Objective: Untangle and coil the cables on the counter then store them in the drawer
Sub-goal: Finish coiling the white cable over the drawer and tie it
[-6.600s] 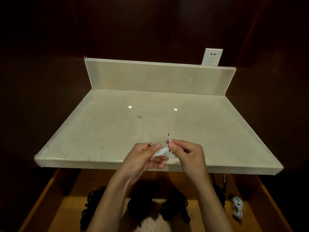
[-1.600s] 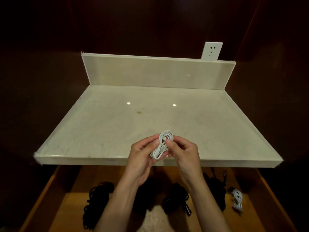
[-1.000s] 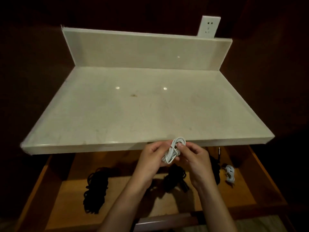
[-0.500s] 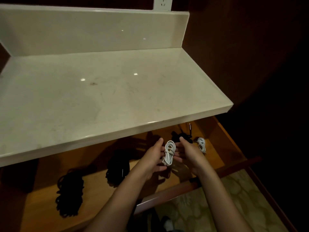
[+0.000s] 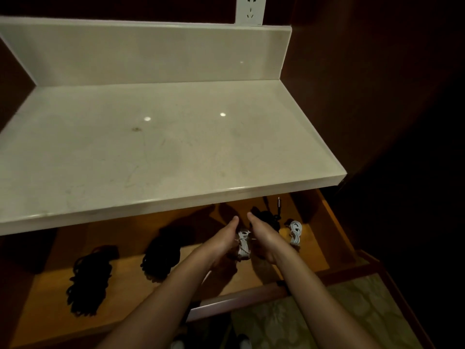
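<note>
A small coiled white cable (image 5: 243,244) sits low inside the open wooden drawer (image 5: 239,297), held between my two hands. My left hand (image 5: 224,238) grips it from the left and my right hand (image 5: 264,235) from the right. Both thumbs point forward and the fingers are hidden beneath the hands. Whether the coil touches the drawer floor I cannot tell. A second white coil (image 5: 295,233) lies just to the right. Black coils lie at the left (image 5: 88,280), the middle (image 5: 161,255) and behind my right hand (image 5: 266,217).
The pale stone counter (image 5: 151,147) overhangs the back of the drawer, with a wall socket (image 5: 250,8) above its backsplash. Dark wood walls close in on both sides. A patterned carpet (image 5: 314,318) lies below the drawer's front rail.
Both hands carried the white coil off the counter edge and down into the drawer. They are now lower and closer to the drawer floor than half a second ago.
</note>
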`<state>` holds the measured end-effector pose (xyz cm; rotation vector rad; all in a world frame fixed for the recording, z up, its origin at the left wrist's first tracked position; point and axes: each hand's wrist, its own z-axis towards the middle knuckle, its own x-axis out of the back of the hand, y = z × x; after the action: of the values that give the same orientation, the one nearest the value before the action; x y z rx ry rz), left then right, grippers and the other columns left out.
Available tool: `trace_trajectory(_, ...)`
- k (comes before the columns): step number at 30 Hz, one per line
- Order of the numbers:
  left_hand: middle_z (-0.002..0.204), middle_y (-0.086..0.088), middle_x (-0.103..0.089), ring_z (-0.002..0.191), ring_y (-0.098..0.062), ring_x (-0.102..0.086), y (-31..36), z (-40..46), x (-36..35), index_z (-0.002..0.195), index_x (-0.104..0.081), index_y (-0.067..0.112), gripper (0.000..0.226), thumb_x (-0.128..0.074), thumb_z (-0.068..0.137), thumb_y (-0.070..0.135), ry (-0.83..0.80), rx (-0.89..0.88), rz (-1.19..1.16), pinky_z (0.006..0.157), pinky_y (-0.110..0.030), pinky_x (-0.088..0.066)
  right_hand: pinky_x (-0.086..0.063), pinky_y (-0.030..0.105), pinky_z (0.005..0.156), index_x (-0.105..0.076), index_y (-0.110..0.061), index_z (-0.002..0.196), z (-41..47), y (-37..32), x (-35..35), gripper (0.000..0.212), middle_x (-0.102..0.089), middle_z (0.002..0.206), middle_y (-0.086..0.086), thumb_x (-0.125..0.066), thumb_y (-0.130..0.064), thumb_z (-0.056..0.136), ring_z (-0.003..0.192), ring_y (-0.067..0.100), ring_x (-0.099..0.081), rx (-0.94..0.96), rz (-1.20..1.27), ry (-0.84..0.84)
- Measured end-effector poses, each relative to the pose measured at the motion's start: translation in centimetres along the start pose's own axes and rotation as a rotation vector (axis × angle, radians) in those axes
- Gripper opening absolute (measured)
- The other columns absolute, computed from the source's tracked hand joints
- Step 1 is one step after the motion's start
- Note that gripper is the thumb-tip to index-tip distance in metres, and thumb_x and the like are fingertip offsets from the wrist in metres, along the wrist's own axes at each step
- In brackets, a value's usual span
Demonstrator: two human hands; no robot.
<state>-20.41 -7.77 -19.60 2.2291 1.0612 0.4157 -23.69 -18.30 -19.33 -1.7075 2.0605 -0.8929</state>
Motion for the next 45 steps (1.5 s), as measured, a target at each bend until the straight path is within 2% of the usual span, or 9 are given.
trace_trajectory(4,0.147,-0.011,-0.054,0.130,-0.025,-0.053,-1.0,-0.7,0.7,0.145,-0.049,0.011,0.067,-0.022,0.106,0.057,0.053,-0.076,0.036,0.099,-0.036,-0.043,-0.035,0.041,0.110,-0.033,-0.014,0.152,-1.1,0.3,0.2,0.060,-0.038,0.155,0.013,-0.031,-0.050,0.105,0.141,0.030,-0.039,0.079,-0.042,-0.005)
trace_trajectory(12,0.137,0.008,-0.058,0.121,-0.009,-0.056,-3.8,-5.0,2.0,0.142,-0.053,0.025,0.070,-0.026,0.093,0.067,0.365,-0.453,0.094,0.108,-0.040,-0.045,-0.045,0.024,0.091,-0.060,-0.032,0.124,-3.5,2.2,-0.1,0.035,-0.063,0.112,-0.016,-0.034,-0.046,0.104,0.110,0.004,-0.058,0.502,-0.105,0.049)
trace_trajectory(15,0.126,0.014,-0.061,0.117,-0.003,-0.056,-4.9,-6.8,2.2,0.141,-0.055,0.024,0.070,-0.026,0.091,0.064,0.531,-0.589,0.275,0.090,-0.013,-0.043,-0.037,0.010,0.089,-0.060,-0.038,0.119,-4.9,3.6,-1.0,0.027,-0.059,0.119,-0.022,-0.039,-0.044,0.103,0.116,-0.004,-0.052,0.686,-0.261,0.177)
trace_trajectory(17,0.131,0.012,-0.059,0.120,-0.002,-0.053,-5.8,-7.6,2.5,0.145,-0.050,0.024,0.063,-0.029,0.097,0.058,0.644,-0.609,0.400,0.089,-0.009,-0.039,-0.029,0.018,0.106,-0.059,-0.026,0.133,-5.2,4.6,-1.6,0.051,-0.050,0.144,-0.011,-0.034,-0.055,0.099,0.136,0.004,-0.038,0.818,-0.422,0.324)
trace_trajectory(19,0.144,0.008,-0.054,0.130,-0.006,-0.049,-7.3,-8.1,2.9,0.150,-0.044,0.024,0.060,-0.031,0.101,0.057,0.726,-0.566,0.530,0.102,-0.024,-0.042,-0.022,0.027,0.114,-0.052,-0.022,0.142,-4.9,5.5,-2.0,0.070,-0.036,0.157,-0.006,-0.023,-0.063,0.093,0.147,0.008,-0.022,0.874,-0.536,0.412)
trace_trajectory(23,0.151,0.002,-0.050,0.138,-0.015,-0.045,-9.8,-9.0,3.5,0.153,-0.040,0.023,0.081,-0.016,0.092,0.071,0.767,-0.492,0.683,0.108,-0.035,-0.040,-0.018,0.042,0.122,-0.047,-0.016,0.146,-4.7,6.7,-2.7,0.067,-0.031,0.160,0.004,-0.026,-0.058,0.097,0.152,0.017,-0.015,0.995,-0.700,0.548)
trace_trajectory(30,0.143,-0.003,-0.058,0.132,-0.021,-0.053,-11.4,-10.1,4.9,0.147,-0.049,0.018,0.076,-0.020,0.095,0.065,0.960,-0.426,0.888,0.104,-0.039,-0.043,-0.014,0.047,0.123,-0.043,-0.017,0.149,-5.4,7.9,-4.6,0.068,-0.030,0.160,0.008,-0.026,-0.058,0.098,0.152,0.023,-0.016,1.011,-0.904,0.614)
trace_trajectory(38,0.130,-0.004,-0.067,0.122,-0.023,-0.061,-12.2,-9.6,6.9,0.136,-0.060,0.013,0.063,-0.034,0.095,0.053,0.942,-0.621,0.817,0.098,-0.037,-0.043,-0.010,0.045,0.124,-0.036,-0.015,0.152,-4.8,7.2,-5.5,0.068,-0.025,0.162,0.010,-0.030,-0.055,0.098,0.153,0.023,-0.012,1.032,-0.910,0.689)
trace_trajectory(45,0.137,-0.009,-0.057,0.128,-0.021,-0.050,-12.3,-9.7,8.0,0.147,-0.043,0.007,0.063,-0.047,0.096,0.042,0.989,-0.830,0.470,0.105,-0.042,-0.042,-0.001,0.045,0.125,-0.029,-0.011,0.155,-2.6,4.4,-5.9,0.071,-0.017,0.164,0.013,-0.041,-0.049,0.096,0.153,0.027,-0.007,1.083,-0.821,0.850)
